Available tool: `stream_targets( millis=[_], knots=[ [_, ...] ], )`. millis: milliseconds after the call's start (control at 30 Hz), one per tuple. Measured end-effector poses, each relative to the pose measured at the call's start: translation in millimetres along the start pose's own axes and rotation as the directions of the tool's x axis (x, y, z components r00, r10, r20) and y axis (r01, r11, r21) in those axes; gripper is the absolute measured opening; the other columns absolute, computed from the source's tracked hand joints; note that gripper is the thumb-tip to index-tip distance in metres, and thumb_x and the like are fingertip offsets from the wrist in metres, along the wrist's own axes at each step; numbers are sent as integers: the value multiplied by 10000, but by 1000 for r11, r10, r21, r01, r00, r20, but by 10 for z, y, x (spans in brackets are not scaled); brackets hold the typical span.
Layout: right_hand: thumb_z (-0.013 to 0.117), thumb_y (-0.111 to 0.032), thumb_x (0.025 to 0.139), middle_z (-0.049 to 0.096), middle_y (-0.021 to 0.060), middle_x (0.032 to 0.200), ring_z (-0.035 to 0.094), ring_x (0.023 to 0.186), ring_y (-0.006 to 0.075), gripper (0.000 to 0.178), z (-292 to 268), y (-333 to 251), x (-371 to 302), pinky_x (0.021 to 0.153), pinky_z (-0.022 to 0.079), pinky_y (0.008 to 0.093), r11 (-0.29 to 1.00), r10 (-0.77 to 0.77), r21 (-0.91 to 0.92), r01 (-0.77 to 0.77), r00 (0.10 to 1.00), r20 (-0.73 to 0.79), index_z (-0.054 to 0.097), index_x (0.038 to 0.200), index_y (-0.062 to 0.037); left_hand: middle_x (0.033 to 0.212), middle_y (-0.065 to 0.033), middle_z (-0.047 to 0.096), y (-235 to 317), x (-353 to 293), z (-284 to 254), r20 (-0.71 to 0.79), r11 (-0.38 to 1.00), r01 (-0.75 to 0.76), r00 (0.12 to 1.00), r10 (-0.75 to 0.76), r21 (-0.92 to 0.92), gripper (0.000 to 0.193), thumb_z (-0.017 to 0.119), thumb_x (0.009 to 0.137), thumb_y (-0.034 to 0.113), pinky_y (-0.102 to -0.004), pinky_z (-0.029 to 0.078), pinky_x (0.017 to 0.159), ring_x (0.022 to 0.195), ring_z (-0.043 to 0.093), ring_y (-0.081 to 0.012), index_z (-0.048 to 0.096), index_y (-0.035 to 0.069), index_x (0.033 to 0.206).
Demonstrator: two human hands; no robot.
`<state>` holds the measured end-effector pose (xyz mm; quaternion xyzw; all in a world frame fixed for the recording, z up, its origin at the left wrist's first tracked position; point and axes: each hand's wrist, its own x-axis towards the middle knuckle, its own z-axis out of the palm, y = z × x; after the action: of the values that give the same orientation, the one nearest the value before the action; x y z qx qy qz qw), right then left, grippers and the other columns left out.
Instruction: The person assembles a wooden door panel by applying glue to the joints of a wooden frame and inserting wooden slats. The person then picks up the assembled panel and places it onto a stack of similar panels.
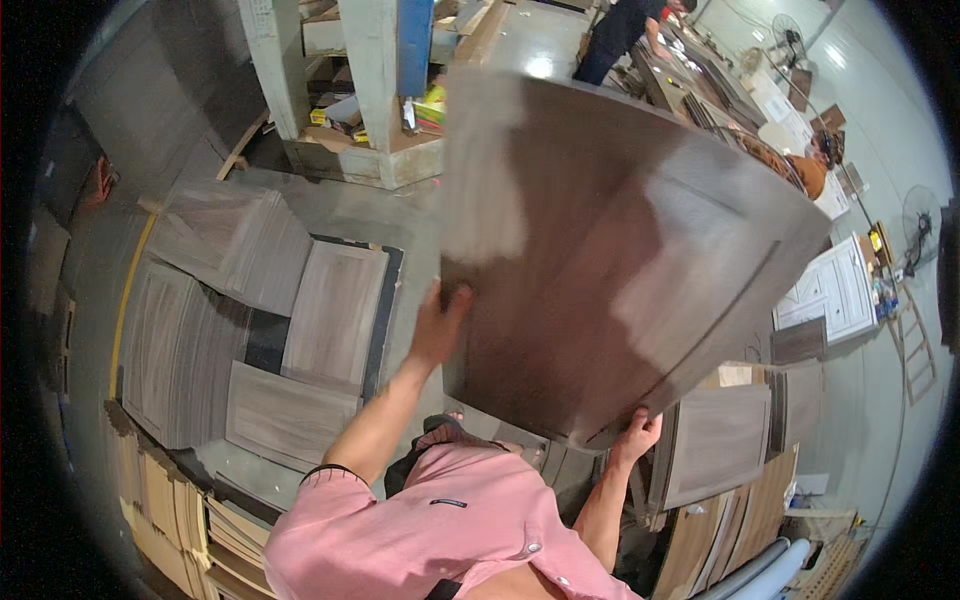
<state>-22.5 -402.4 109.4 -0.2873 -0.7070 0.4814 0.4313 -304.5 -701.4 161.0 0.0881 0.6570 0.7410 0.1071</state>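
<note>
A large brown wood-grain cabinet door panel is held up tilted in front of me, with light and shadow patches across its face. Along its left edge my left hand grips it, thumb on the near face and the other fingers mostly hidden. My right hand is closed on the panel's lower right edge. Both forearms reach up from a pink shirt. The panel hides much of the floor and bench behind it.
Stacks of similar panels stand on a dark pallet at left. More grey panels lean at right. Shelving with pale posts is ahead. One person bends over a long bench; another person is farther right.
</note>
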Motion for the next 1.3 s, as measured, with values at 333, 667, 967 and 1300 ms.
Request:
stream_targets(
  millis=[333,667,967,1300],
  knots=[
    [511,-541,1009,499,67,1404,453,1270,224,639,1634,-136,819,1045,349,391,950,223,110,-292,881,417,453,1436,-69,1243,-129,643,-278,37,-883,-313,996,-93,946,84,-13,555,667,976,393,-346,432,1005,1146,582,-214,558,-50,1291],
    [354,-851,892,373,40,1589,319,1460,226,960,3097,428,1523,1078,276,466,729,527,165,-664,699,483,311,1568,-171,1162,-193,683,-583,743,-1294,-240,875,128,971,-14,467,520,770,905,239,-355,493,951,1078,639,-248,571,-79,1266],
    [455,-647,994,473,71,1499,443,1339,211,753,4618,89,2642,1087,293,406,812,303,202,-547,692,655,425,1493,-83,1256,-163,616,-392,1798,-1476,-557,993,82,830,-22,82,661,788,904,238,-311,494,956,1122,590,-193,463,-103,1368],
    [441,-419,1048,526,144,1394,479,1279,280,550,5556,-358,2948,1108,350,483,860,24,395,-323,799,601,495,1391,8,1242,-149,609,-1,2732,-1944,-427,982,101,890,-162,-163,615,766,918,304,-319,557,911,1134,593,-166,499,-76,1321]
  ],
)
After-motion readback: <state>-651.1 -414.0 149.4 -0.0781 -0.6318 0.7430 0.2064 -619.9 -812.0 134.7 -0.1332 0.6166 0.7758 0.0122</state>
